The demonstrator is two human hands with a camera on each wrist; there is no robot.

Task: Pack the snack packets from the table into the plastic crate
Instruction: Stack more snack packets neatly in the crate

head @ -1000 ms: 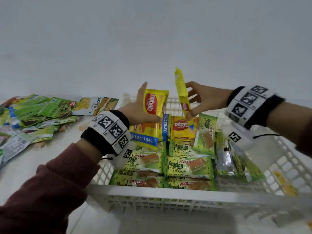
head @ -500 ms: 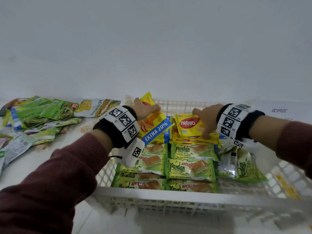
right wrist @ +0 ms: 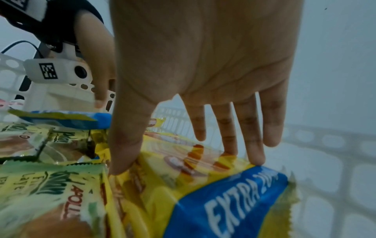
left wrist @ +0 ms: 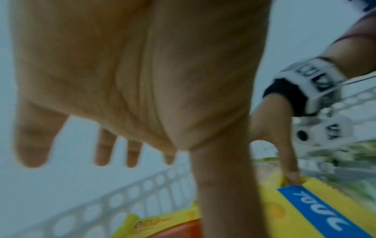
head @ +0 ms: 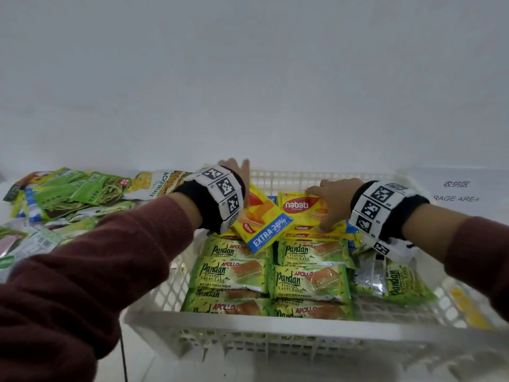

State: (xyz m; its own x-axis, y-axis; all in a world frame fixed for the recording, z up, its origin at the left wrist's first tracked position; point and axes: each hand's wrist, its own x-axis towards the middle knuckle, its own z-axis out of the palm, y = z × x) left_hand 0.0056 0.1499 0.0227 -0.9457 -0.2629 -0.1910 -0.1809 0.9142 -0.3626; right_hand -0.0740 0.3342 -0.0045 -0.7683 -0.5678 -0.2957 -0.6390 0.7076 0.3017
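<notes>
While both hands are over the far end of the crate, here's how it all sits:

Crate: white plastic crate (head: 278, 330) with perforated walls, on a white table (head: 91, 274), already pretty full.

Left hand: left hand (head: 234, 172) is up at the far left corner of the crate, fingers (left wrist: 32, 136) straight and spread apart, gripping nothing. Thumb points down toward the tilted wafer pack; can't tell if it actually touches.

Right hand: right hand (head: 330, 199) is flat-ish on the top wafer pack, fingers (right wrist: 254, 145) straight and slightly apart, fingertips and thumb tip resting on the wrapper, not curled round it.

Wafer packs: tilted yellow Nabati pack (head: 261, 219) with a blue "EXTRA 20%" band lies skewed at far left in the crate, overlapping the cake packs. Just right of it, a stack of yellow Nabati packs (head: 300, 208) lies under the right hand.

Cake packs: green Pandan cake packs (head: 308, 282) in two rows fill the near half of the crate; more (head: 399, 279) stand on edge at the right side.

Still on the table: pile of loose snack packets (head: 63, 194), mostly green, left of the crate.

Sign: paper label (head: 455, 190) far right, partly hidden text.
</notes>
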